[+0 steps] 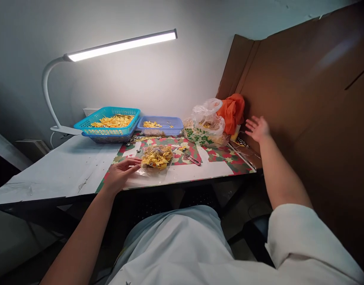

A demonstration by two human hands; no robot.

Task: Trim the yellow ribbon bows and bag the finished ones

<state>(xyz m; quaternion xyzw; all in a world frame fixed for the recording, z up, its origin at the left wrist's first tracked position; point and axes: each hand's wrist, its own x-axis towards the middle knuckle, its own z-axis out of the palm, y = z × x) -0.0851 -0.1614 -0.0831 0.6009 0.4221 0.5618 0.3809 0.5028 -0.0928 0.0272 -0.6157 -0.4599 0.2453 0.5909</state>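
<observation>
I've got the left hand (122, 173) touching the clear bag of yellow bits (157, 157) on the tabletop (60, 166), can't tell if it's pinching; right hand (258, 128) is spread near the orange bundle (233, 113).

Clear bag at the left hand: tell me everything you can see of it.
The clear bag looks like thin, glossy plastic, bulging with crumpled yellow pieces. It lies on the table near the front edge, left of the pink cutter. The left hand meets its left edge; whether the fingers pinch it or it is sealed, I can't tell.
</observation>
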